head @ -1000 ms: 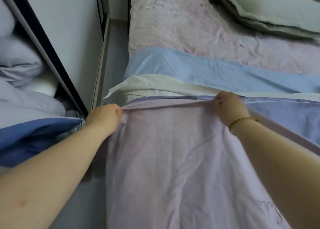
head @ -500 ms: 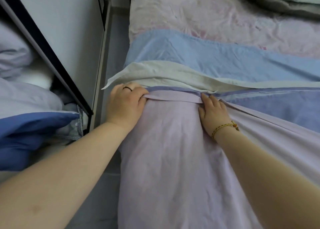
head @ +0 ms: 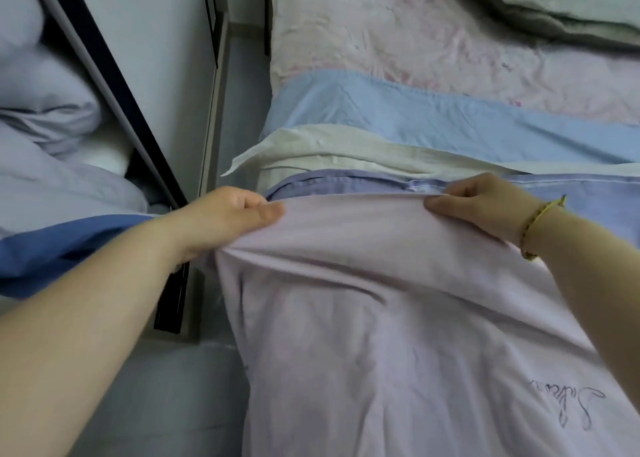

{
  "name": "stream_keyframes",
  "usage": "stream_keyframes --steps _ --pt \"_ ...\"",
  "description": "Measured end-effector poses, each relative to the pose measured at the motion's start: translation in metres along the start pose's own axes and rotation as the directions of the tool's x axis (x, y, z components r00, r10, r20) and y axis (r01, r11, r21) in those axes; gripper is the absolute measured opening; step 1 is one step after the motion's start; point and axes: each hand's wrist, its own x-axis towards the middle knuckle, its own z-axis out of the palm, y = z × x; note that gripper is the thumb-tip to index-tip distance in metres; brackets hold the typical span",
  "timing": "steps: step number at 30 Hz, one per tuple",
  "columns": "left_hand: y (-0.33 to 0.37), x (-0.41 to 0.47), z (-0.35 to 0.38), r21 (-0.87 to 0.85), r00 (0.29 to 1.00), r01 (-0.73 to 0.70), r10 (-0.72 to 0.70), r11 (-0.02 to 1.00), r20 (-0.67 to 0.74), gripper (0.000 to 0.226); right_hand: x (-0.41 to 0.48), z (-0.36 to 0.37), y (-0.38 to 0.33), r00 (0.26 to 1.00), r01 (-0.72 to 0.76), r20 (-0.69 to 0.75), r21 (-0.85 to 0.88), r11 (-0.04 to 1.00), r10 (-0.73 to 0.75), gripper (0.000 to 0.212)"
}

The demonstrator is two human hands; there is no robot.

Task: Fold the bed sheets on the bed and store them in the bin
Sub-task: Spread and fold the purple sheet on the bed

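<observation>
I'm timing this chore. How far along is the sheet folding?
Early. Done: nothing visibly finished; bedding sits at the left, but whether it counts as stored is unclear. In hand: the left hand and right hand grip the lilac sheet by its far edge. Left: the violet sheet, cream sheet and light blue sheet lie spread beneath it.

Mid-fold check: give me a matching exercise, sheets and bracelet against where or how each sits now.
Things:
1. pale lilac cloth sheet
2. cream cloth sheet
3. light blue cloth sheet
4. gold beaded bracelet

States:
A. on the right wrist
B. corner juts out leftward
C. top edge pinched by left hand and right hand
D. spread between pink floral cover and the cream sheet

Pairs: 1-C, 2-B, 3-D, 4-A
</observation>
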Motion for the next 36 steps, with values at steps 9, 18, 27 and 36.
stream_keyframes --steps 9,18,27,36 --pt "-0.025 0.050 -0.026 0.609 0.940 0.208 0.015 0.765 -0.340 0.032 0.041 0.007 -0.017 0.988 -0.099 -0.137 -0.224 0.970 0.069 0.035" --pt "-0.047 0.087 -0.004 0.300 0.839 0.205 -0.009 0.932 -0.544 0.029 0.074 0.050 -0.013 0.947 -0.119 -0.320 -0.299 0.947 0.018 0.031" --pt "-0.072 0.047 0.063 0.216 0.859 0.188 -0.054 0.958 -0.509 0.047 0.084 0.095 0.004 0.888 -0.207 -0.457 -0.485 0.850 -0.044 0.034" --pt "-0.120 -0.084 0.178 -0.446 0.935 0.108 -0.243 0.889 -0.259 0.067 -0.012 0.115 0.031 0.976 -0.182 -0.181 -0.390 0.903 0.118 0.053"
